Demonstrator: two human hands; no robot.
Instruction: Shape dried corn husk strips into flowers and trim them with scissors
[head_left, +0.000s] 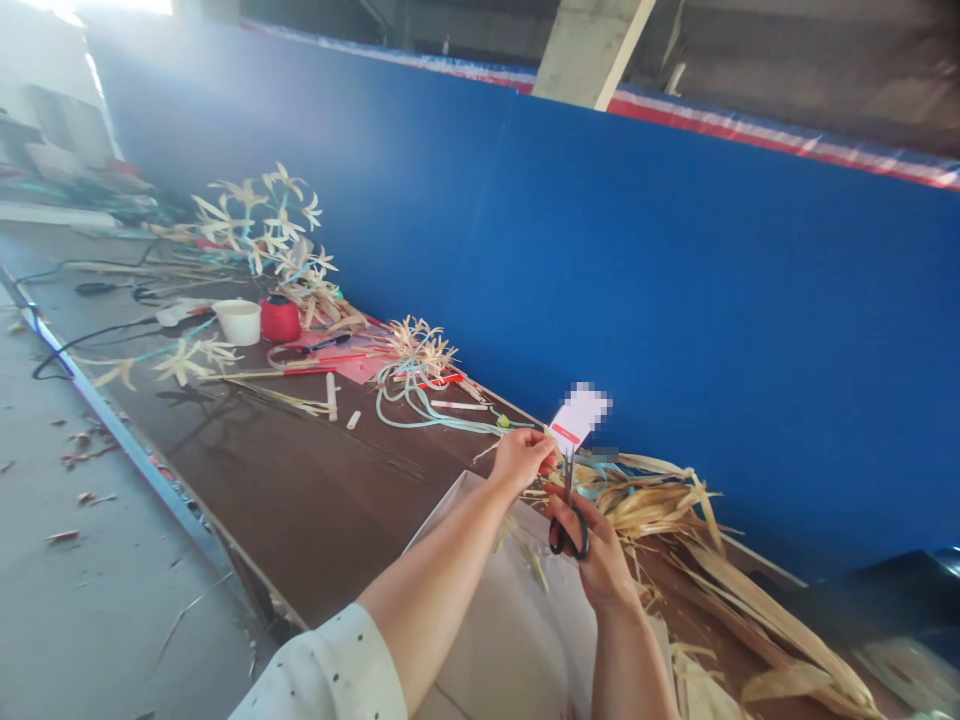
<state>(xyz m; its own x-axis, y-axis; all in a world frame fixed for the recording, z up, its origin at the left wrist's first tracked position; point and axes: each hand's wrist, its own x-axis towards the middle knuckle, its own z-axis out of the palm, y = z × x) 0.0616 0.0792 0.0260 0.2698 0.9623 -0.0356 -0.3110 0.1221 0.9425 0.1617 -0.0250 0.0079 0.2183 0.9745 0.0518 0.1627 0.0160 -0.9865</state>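
Observation:
My left hand (523,460) is closed in a pinch at the far side of the table; whatever lies between its fingertips is too small to make out. In my right hand (596,550) is a pair of black-handled scissors (571,525), with fingers through the loops and blades pointing up, close beside the left fingertips. Just behind both hands is a white card (568,428) with a red strip, partly blurred out. Dried corn husks (660,490) lie in a heap to the right of the right hand.
A blue partition (675,300) runs along the table's back. Pale blue cords (420,410), husk flowers (259,225), a white cup (238,322) and a red thread spool (280,318) lie leftward on the brown table (315,500). Beneath my forearms is a pale box or board (495,620).

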